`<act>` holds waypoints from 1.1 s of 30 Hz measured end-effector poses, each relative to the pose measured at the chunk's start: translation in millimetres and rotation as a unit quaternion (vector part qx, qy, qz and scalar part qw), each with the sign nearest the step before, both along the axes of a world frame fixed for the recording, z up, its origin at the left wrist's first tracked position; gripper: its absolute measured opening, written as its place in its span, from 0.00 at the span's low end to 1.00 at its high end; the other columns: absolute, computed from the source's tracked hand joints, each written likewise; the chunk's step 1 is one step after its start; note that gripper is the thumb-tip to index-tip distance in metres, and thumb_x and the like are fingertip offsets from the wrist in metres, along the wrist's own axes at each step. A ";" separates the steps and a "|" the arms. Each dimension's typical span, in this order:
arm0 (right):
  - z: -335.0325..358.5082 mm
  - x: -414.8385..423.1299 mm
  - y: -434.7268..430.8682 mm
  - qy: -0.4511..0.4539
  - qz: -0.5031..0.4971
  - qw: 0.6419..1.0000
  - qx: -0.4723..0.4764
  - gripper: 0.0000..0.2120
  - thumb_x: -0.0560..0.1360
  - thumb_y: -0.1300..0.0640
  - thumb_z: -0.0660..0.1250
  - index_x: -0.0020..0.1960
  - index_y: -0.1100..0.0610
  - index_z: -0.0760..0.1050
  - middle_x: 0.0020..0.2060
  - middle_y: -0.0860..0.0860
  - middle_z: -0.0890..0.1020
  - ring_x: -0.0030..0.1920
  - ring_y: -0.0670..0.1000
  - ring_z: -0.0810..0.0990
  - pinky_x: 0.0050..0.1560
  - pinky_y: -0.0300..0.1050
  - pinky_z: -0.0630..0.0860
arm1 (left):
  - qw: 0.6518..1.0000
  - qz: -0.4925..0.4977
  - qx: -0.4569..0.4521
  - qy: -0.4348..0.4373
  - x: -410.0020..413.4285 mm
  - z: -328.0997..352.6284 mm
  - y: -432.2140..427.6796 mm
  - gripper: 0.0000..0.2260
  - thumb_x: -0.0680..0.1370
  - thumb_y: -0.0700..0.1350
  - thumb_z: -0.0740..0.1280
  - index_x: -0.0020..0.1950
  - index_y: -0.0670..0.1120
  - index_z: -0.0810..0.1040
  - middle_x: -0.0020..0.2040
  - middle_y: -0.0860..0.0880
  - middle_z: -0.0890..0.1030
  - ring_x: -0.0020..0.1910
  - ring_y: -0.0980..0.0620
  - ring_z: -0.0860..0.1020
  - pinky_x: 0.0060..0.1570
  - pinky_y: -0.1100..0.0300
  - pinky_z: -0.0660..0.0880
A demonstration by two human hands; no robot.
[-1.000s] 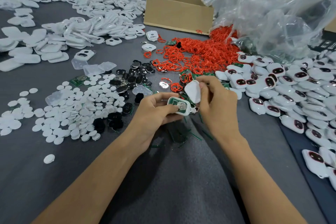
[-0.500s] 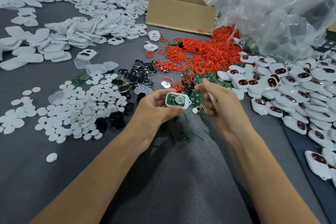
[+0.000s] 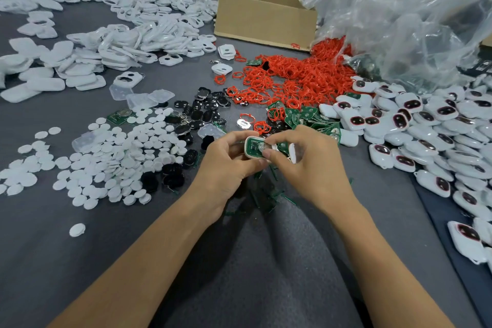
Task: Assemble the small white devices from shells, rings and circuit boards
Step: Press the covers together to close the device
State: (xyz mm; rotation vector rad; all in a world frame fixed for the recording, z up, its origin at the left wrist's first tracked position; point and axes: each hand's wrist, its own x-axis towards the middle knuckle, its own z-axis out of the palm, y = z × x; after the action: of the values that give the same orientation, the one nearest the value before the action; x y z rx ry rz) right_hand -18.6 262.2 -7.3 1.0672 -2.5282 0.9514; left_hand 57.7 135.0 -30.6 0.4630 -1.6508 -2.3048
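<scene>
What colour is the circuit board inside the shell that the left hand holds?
The circuit board is green; the head view shows it best.
</scene>
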 end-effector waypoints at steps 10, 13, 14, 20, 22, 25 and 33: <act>-0.3 -1.9 0.6 0.032 0.018 0.999 -0.003 0.05 0.70 0.54 0.74 0.45 0.51 0.83 0.33 0.47 0.75 0.32 0.44 0.66 0.36 0.43 0.64 | 1.000 -0.004 0.003 0.002 -1.9 -1.1 -0.2 0.19 0.70 0.25 0.70 0.56 0.43 0.78 0.47 0.47 0.84 0.45 0.54 0.81 0.52 0.61 0.80; -0.4 -1.8 0.9 0.031 0.018 0.999 -0.001 0.04 0.70 0.54 0.74 0.45 0.51 0.83 0.32 0.45 0.71 0.32 0.41 0.65 0.36 0.42 0.62 | 1.000 -0.003 0.006 0.004 -1.2 -0.4 0.0 0.19 0.71 0.25 0.70 0.57 0.42 0.78 0.48 0.46 0.84 0.46 0.53 0.81 0.53 0.60 0.80; -0.3 -1.9 0.9 0.030 0.017 0.999 0.001 0.04 0.70 0.54 0.74 0.45 0.52 0.83 0.32 0.45 0.71 0.32 0.42 0.65 0.36 0.42 0.61 | 1.000 -0.002 0.006 0.003 -1.3 -0.1 0.0 0.19 0.71 0.25 0.70 0.57 0.42 0.78 0.48 0.45 0.84 0.46 0.53 0.81 0.54 0.58 0.79; 0.2 -1.7 1.3 0.028 0.016 0.999 0.008 0.05 0.71 0.53 0.73 0.46 0.52 0.83 0.33 0.47 0.73 0.33 0.45 0.67 0.36 0.43 0.64 | 1.000 -0.001 0.006 0.000 -1.2 0.4 -0.4 0.18 0.71 0.26 0.70 0.56 0.42 0.78 0.49 0.45 0.84 0.47 0.52 0.81 0.55 0.56 0.79; 0.1 -1.7 1.4 0.026 0.015 1.000 0.010 0.05 0.71 0.53 0.73 0.46 0.51 0.83 0.34 0.48 0.74 0.34 0.46 0.67 0.36 0.44 0.65 | 1.000 -0.002 0.007 0.000 -0.9 0.0 -0.6 0.18 0.71 0.25 0.70 0.56 0.42 0.78 0.49 0.45 0.84 0.48 0.51 0.81 0.55 0.56 0.79; -0.1 -1.9 1.4 0.025 0.017 1.000 0.005 0.05 0.71 0.53 0.73 0.46 0.51 0.83 0.34 0.48 0.76 0.33 0.45 0.67 0.36 0.45 0.67 | 1.000 -0.003 0.004 -0.002 -0.9 -0.5 -1.2 0.19 0.71 0.26 0.70 0.57 0.42 0.78 0.49 0.45 0.84 0.49 0.51 0.82 0.55 0.55 0.79; -0.7 -1.8 1.0 0.027 0.015 1.000 0.007 0.05 0.71 0.53 0.73 0.47 0.51 0.83 0.34 0.47 0.74 0.33 0.45 0.67 0.36 0.44 0.66 | 1.000 -0.002 0.007 -0.003 -1.4 -0.5 -1.1 0.18 0.70 0.26 0.71 0.56 0.42 0.79 0.50 0.44 0.84 0.49 0.50 0.82 0.57 0.53 0.78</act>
State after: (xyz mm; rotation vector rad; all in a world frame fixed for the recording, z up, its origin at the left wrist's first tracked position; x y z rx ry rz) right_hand -20.5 263.1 -8.0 1.1213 -2.4860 0.9022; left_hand 56.2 134.0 -31.1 0.4702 -1.6416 -2.3214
